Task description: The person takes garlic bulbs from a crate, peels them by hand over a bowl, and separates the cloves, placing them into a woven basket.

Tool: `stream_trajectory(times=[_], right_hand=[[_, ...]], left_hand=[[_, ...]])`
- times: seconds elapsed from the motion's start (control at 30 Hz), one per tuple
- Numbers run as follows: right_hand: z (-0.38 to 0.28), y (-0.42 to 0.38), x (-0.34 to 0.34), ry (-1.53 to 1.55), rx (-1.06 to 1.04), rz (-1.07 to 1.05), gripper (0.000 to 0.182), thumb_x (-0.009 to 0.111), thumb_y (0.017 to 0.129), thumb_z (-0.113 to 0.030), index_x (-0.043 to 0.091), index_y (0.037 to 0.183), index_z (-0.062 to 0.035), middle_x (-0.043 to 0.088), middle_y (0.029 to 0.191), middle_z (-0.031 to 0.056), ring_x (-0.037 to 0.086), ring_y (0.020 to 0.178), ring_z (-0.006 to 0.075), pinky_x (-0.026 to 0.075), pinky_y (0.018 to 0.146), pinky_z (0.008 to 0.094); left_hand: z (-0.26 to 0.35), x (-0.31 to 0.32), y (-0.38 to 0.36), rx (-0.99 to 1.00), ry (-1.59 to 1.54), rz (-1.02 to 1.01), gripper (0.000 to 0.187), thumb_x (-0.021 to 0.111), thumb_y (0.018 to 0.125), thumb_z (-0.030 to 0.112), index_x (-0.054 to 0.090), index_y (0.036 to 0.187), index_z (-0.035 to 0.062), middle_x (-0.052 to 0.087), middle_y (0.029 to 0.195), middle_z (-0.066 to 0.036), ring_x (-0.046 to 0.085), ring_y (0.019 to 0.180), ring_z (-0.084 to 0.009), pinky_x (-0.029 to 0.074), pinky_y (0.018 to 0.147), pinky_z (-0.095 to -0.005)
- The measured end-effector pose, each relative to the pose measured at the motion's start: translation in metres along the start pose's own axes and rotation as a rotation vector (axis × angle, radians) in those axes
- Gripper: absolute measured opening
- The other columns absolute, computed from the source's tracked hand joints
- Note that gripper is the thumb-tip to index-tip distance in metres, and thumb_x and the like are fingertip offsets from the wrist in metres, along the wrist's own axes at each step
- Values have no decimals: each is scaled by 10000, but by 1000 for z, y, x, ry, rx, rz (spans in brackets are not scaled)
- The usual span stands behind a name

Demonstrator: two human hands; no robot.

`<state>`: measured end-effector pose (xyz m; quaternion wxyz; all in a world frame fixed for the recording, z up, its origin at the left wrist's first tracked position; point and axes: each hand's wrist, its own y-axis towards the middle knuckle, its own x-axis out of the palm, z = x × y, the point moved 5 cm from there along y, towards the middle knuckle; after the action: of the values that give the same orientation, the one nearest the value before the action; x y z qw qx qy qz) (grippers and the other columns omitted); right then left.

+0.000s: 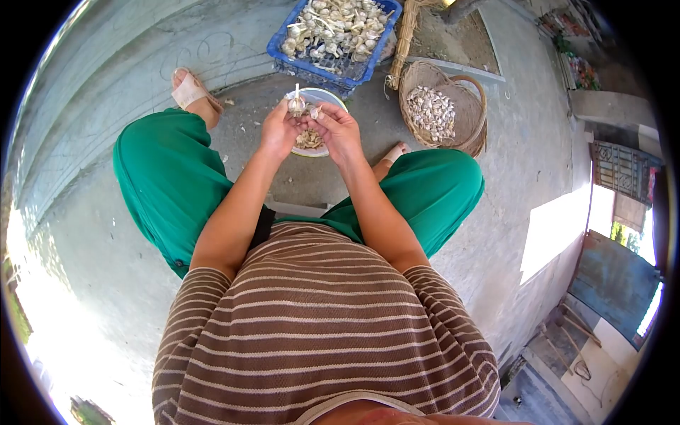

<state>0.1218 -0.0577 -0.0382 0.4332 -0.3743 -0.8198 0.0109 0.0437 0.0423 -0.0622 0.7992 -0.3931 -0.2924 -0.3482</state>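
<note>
Over a pale round basin (327,96) both hands are held close together. My left hand (280,129) is closed on a garlic bulb (297,106) whose short stalk points up. In my right hand (338,129), thumb and fingers pinch a small whitish garlic piece (315,112), close beside the bulb. Loose brownish cloves or skins (309,139) lie in the basin beneath the hands. The fingers partly hide the undersides of both pieces.
A blue crate (278,47) of garlic bulbs (338,27) stands beyond the basin. To its right a wicker basket (469,113) holds loose cloves (431,112), near a straw bundle (404,42). My knees flank the basin on both sides.
</note>
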Motion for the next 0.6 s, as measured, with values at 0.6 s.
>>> stream_trajectory(times=[0.6], right_hand=[[-11, 0, -1, -350, -193, -19, 193, 589, 826, 15, 609, 1018, 24, 633, 859, 69, 609, 715, 115, 519, 633, 229]], left_hand=[[1, 22, -9, -30, 394, 1, 199, 632, 844, 113, 571, 1019, 41, 620, 870, -46, 585, 712, -98, 453, 579, -207]])
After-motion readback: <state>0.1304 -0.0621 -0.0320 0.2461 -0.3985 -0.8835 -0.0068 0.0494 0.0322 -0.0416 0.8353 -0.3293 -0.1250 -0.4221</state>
